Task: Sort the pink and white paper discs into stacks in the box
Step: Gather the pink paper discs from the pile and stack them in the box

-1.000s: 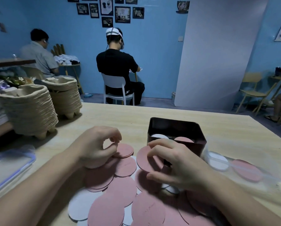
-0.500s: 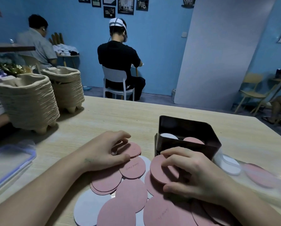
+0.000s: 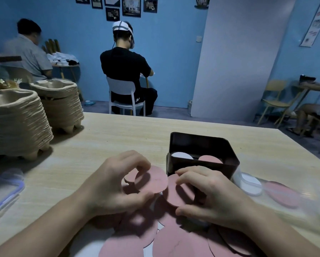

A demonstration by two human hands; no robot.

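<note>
A dark box (image 3: 201,143) stands on the wooden table, with a white stack (image 3: 181,155) on its left side and a pink stack (image 3: 210,159) on its right. In front of it my left hand (image 3: 116,184) pinches a pink disc (image 3: 151,179) lifted off the table. My right hand (image 3: 209,193) grips another pink disc (image 3: 177,191) between thumb and fingers, close to the box's near wall. A loose pile of pink and white discs (image 3: 174,242) overlaps under both hands.
A clear plastic bag (image 3: 277,193) with a white and a pink disc lies right of the box. Two stacks of pulp trays (image 3: 16,123) stand at the left. A clear lid (image 3: 1,193) lies at the left edge. Other people sit behind the table.
My left hand has closed on a pink disc and raised it from the pile. My right hand keeps its pink disc. The view has tilted slightly.
</note>
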